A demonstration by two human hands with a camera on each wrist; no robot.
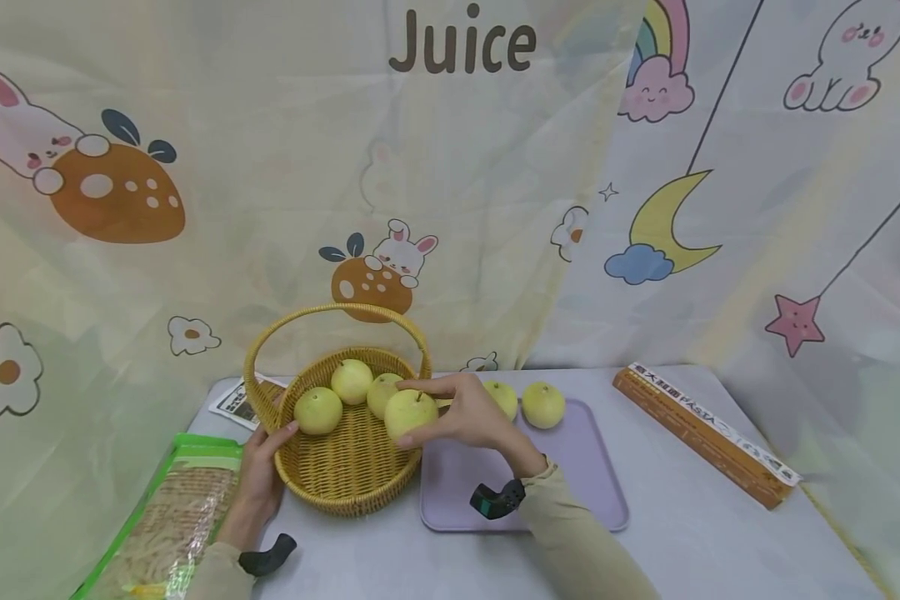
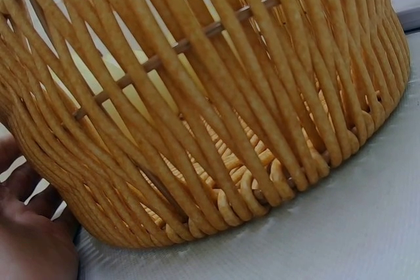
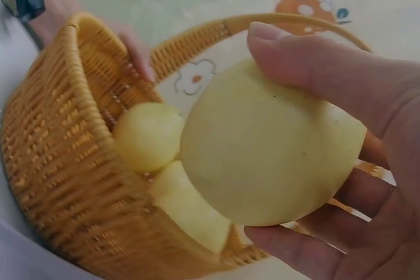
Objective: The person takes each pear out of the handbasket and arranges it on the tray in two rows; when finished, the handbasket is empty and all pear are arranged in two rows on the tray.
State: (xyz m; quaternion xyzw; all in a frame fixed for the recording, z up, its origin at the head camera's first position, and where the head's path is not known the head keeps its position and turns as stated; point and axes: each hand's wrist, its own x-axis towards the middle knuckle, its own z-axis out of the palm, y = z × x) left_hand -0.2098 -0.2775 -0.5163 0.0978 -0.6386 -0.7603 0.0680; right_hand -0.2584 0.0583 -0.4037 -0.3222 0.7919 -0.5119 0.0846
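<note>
Pale-yellow fruit [image 1: 408, 416], lower centre of frame, over right side of wicker basket [image 1: 333, 468] | likely firm, fairly weighty, smooth-skinned, easily bruised; best held round its widest girth | right hand [image 1: 468, 410] pinches it between thumb and fingers | left hand [image 1: 259, 475] grips basket's left rim | more fruit [image 1: 543, 406] on lilac tray [image 1: 588, 475], right of centre
</note>
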